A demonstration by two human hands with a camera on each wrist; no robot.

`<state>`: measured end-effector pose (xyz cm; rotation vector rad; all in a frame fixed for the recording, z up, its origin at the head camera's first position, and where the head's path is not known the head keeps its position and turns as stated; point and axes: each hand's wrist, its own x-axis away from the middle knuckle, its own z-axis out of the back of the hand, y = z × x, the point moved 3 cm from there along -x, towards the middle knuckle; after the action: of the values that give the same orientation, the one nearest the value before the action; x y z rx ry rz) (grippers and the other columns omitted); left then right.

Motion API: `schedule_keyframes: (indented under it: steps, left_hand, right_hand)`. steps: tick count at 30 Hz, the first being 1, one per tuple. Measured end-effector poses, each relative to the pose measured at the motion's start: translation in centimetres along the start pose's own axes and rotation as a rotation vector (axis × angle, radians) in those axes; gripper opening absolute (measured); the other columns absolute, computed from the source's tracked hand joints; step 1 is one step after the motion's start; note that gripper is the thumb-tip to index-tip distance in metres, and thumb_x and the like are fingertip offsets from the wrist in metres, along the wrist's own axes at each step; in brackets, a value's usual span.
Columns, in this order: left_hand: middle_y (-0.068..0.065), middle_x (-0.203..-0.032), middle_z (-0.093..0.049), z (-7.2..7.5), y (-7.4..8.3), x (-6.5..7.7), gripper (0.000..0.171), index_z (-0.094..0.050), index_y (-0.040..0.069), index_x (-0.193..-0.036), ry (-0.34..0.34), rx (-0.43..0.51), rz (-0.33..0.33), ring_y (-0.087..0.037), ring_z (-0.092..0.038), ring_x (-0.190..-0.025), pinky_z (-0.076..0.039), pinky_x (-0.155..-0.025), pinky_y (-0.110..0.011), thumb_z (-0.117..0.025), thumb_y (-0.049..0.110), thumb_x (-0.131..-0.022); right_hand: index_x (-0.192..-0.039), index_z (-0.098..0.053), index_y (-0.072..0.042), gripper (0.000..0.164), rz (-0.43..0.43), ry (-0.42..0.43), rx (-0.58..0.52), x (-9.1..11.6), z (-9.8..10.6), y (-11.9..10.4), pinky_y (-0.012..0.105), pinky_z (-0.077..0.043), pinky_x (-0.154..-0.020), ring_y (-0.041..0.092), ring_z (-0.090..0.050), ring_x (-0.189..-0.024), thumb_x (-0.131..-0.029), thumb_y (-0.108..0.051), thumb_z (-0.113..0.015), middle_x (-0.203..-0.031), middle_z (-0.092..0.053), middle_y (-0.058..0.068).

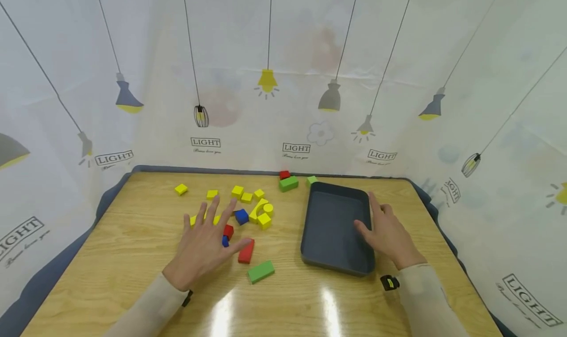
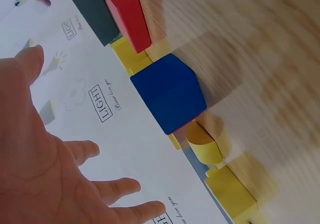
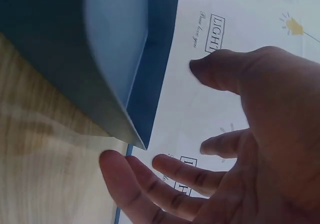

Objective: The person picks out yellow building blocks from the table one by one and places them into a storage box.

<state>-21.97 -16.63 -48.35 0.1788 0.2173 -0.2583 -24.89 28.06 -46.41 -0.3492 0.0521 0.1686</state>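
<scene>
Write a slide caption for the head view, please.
Above a wooden table, left grip spread near scattered colored blocks, right grip beside a dark tray.

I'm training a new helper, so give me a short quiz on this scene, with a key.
1. True or false: the left hand has its fingers spread.
2. Which block lies lowest in the head view? A) red B) blue C) green
3. Fill in: the dark tray is beside the ___ hand.

Key: 1. True. 2. C, the green block. 3. The right hand.
</scene>
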Motion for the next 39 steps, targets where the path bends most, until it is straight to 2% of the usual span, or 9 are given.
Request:
schedule_keyframes:
  steps: [7, 14, 18, 21, 23, 25, 30, 35, 39]
  left_hand:
    - [-0.015, -0.165, -0.013, -0.1, 0.9, -0.4, 0.098, -0.007, 0.039, -0.161, 0.043, 0.012, -0.055, -0.046, -0.024, -0.143, -0.019, -0.101, -0.079, -0.042, 0.088, -0.084]
    - [-0.013, -0.165, -0.015, -0.4, 1.8, -1.3, 0.098, -0.004, 0.042, -0.160, 0.035, 0.030, -0.059, -0.045, -0.023, -0.144, -0.024, -0.101, -0.077, -0.046, 0.087, -0.084]
    - [-0.011, -0.165, -0.014, -0.6, 2.5, -1.6, 0.098, -0.001, 0.044, -0.159, 0.017, 0.043, -0.061, -0.046, -0.024, -0.144, -0.024, -0.102, -0.076, -0.047, 0.086, -0.083]
    - [-0.010, -0.166, -0.014, -0.8, 3.0, -1.9, 0.097, 0.001, 0.044, -0.159, 0.011, 0.022, -0.070, -0.045, -0.026, -0.143, -0.026, -0.103, -0.075, -0.041, 0.089, -0.084]
    - [-0.010, -0.165, -0.015, -0.9, 3.2, -2.1, 0.096, -0.001, 0.044, -0.159, 0.016, 0.011, -0.079, -0.043, -0.028, -0.142, -0.027, -0.103, -0.074, -0.038, 0.090, -0.084]
    - [-0.010, -0.165, -0.016, -1.0, 3.5, -2.4, 0.096, -0.003, 0.042, -0.160, 0.023, 0.008, -0.090, -0.042, -0.030, -0.142, -0.028, -0.102, -0.073, -0.038, 0.089, -0.084]
    - [-0.012, -0.165, -0.017, -1.2, 4.2, -2.9, 0.096, -0.016, 0.036, -0.161, 0.036, 0.055, -0.120, -0.040, -0.033, -0.140, -0.031, -0.103, -0.070, -0.054, 0.080, -0.085]
    - [-0.017, -0.158, -0.031, -1.5, 5.1, -3.7, 0.088, -0.032, 0.028, -0.158, 0.009, 0.095, -0.151, -0.043, -0.039, -0.133, -0.036, -0.104, -0.064, -0.066, 0.067, -0.087]
    - [-0.018, -0.150, -0.042, -1.8, 6.0, -4.6, 0.074, -0.050, 0.019, -0.147, -0.025, 0.111, -0.146, -0.043, -0.047, -0.126, -0.047, -0.095, -0.058, -0.075, 0.053, -0.087]
  right_hand:
    - [-0.157, 0.001, 0.006, 0.093, -0.004, -0.087, -0.036, -1.0, -0.3, 0.5, 0.056, -0.052, -0.082, 0.046, -0.060, -0.104, -0.100, -0.034, -0.062, -0.137, -0.036, 0.043]
    - [-0.151, -0.012, 0.017, 0.083, -0.012, -0.150, -0.053, -2.0, -0.7, 1.3, 0.051, -0.054, -0.084, 0.042, -0.061, -0.104, -0.098, -0.019, -0.064, -0.126, -0.051, 0.037]
    - [-0.151, -0.017, 0.015, 0.074, -0.051, -0.198, -0.141, -2.1, -1.0, 1.7, 0.042, -0.058, -0.068, 0.029, -0.069, -0.079, -0.096, -0.008, -0.060, -0.129, -0.050, 0.038]
    - [-0.154, -0.020, 0.008, 0.071, -0.095, -0.227, -0.239, -2.1, -1.3, 1.7, 0.034, -0.055, -0.050, 0.020, -0.065, -0.057, -0.095, -0.001, -0.057, -0.132, -0.048, 0.039]
    - [-0.155, -0.022, 0.006, 0.070, -0.106, -0.227, -0.269, -2.0, -1.3, 1.7, 0.033, -0.054, -0.047, 0.020, -0.064, -0.055, -0.095, 0.000, -0.057, -0.133, -0.048, 0.039]
    - [-0.155, -0.021, 0.005, 0.070, -0.112, -0.227, -0.278, -2.0, -1.4, 1.7, 0.032, -0.054, -0.047, 0.021, -0.065, -0.057, -0.095, 0.000, -0.057, -0.133, -0.048, 0.039]
    - [-0.154, -0.020, 0.007, 0.069, -0.108, -0.224, -0.279, -1.9, -1.5, 1.9, 0.032, -0.054, -0.047, 0.022, -0.067, -0.062, -0.095, 0.000, -0.057, -0.133, -0.048, 0.038]
    - [-0.155, -0.019, 0.005, 0.071, -0.107, -0.226, -0.295, -1.9, -1.5, 2.0, 0.033, -0.055, -0.048, 0.022, -0.067, -0.066, -0.096, 0.000, -0.056, -0.133, -0.048, 0.037]
    - [-0.156, -0.018, 0.004, 0.072, -0.115, -0.232, -0.319, -1.9, -1.4, 2.0, 0.034, -0.056, -0.049, 0.026, -0.068, -0.075, -0.095, 0.001, -0.055, -0.134, -0.048, 0.036]
